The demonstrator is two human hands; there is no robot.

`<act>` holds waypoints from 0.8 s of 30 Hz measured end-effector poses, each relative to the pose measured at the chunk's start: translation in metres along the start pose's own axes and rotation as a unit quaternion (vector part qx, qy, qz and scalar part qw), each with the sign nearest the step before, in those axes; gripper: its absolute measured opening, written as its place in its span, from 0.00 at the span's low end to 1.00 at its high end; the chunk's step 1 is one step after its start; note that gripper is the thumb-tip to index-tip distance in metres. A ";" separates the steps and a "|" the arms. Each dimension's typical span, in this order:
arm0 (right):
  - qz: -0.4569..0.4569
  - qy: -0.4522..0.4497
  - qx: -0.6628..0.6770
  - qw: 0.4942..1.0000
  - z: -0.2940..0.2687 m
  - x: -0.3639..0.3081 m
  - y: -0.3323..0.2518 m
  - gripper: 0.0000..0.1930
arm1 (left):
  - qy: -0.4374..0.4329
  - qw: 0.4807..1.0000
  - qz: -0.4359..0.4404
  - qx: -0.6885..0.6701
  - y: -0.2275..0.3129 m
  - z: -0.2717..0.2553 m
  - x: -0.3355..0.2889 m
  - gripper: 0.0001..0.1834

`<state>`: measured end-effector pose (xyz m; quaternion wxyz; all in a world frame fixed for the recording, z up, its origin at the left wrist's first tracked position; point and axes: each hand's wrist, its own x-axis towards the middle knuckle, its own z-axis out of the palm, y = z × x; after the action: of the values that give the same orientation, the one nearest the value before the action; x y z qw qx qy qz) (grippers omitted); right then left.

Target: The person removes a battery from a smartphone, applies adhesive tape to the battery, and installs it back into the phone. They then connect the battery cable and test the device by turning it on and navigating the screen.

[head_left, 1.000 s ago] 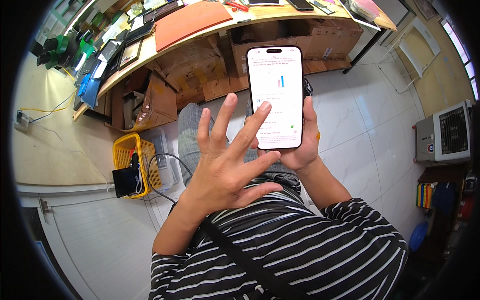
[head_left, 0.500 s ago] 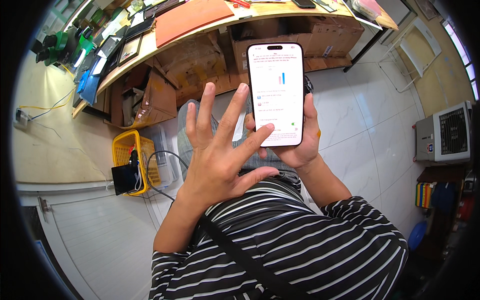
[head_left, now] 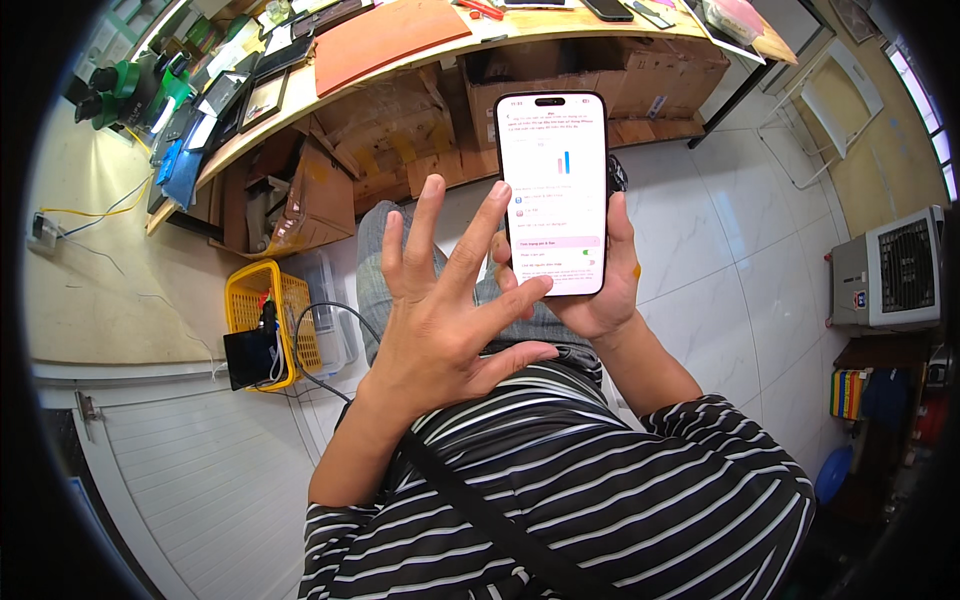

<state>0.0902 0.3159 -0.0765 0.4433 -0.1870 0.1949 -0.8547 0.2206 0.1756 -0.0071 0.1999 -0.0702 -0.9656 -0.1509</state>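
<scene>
A smartphone (head_left: 553, 190) with a lit white screen stands upright in my right hand (head_left: 612, 285). My right thumb lies along its right edge, and the fingertips curl round its left edge. The screen shows a small bar chart, rows of text, a pink-shaded row and a green switch. My left hand (head_left: 440, 300) is spread open in front of it, holding nothing. Its index fingertip is at the lower part of the screen; whether it touches the glass I cannot tell.
Ahead is a wooden workbench (head_left: 480, 38) bearing an orange mat (head_left: 390, 45), a green microscope (head_left: 135, 90) and another phone (head_left: 607, 9). Cardboard boxes (head_left: 665, 85) sit beneath. A yellow basket (head_left: 262, 325) is at left; an air cooler (head_left: 890, 268) and a white folding chair (head_left: 835, 100) are at right.
My left index finger has moved down toward the screen's lower edge. A row near the bottom of the screen has turned pink. My right hand still holds the phone.
</scene>
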 end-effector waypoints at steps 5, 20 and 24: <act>-0.018 0.015 0.017 1.000 0.005 0.000 0.001 0.47 | -0.010 1.000 0.011 -0.006 0.000 -0.002 -0.001 0.28; -0.009 -0.026 0.079 0.996 0.002 0.000 0.001 0.45 | -0.031 0.999 0.035 -0.013 0.003 -0.003 -0.001 0.25; -0.019 0.008 0.044 0.999 0.005 -0.001 0.002 0.45 | -0.037 0.999 0.033 -0.005 0.003 -0.002 -0.001 0.26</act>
<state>0.0946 0.3147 -0.0729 0.4330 -0.1642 0.1575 -0.8722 0.2227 0.1781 -0.0053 0.1689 -0.1089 -0.9686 -0.1461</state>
